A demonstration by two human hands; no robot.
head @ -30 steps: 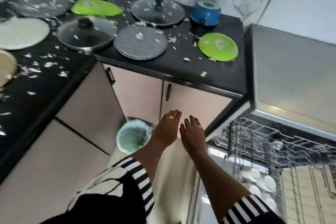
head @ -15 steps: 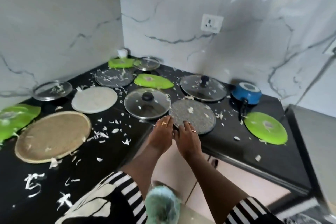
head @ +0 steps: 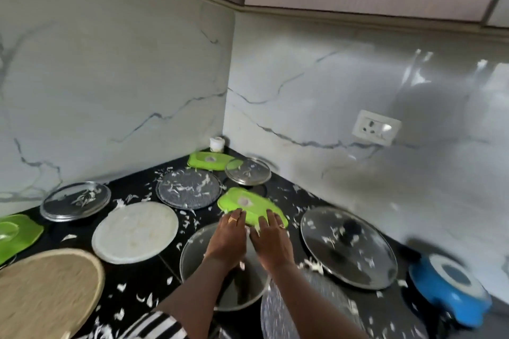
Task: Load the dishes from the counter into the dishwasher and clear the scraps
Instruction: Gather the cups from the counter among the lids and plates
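Note:
A black counter (head: 132, 283) strewn with white scraps carries many dishes. A green plate (head: 248, 205) lies at mid-counter. My left hand (head: 228, 237) and my right hand (head: 272, 242) are side by side, palms down, fingertips resting on its near edge; no closed grip shows. Under my wrists is a glass lid (head: 195, 256). A larger glass lid with a black knob (head: 348, 245) lies to the right, a grey speckled plate (head: 297, 311) nearer me. The dishwasher is out of view.
Left of my hands are a white plate (head: 135, 231), a woven tan plate (head: 46, 292), a steel lid (head: 75, 199) and a green plate (head: 16, 234). Behind sit a scrap-covered grey plate (head: 188, 190), a small lid (head: 248, 175) and another green plate (head: 209, 161). A blue pot (head: 451, 292) stands far right.
My view has swung up from the floor bin and dishwasher rack to the counter. Both hands moved forward together over the glass lid to the green plate's edge.

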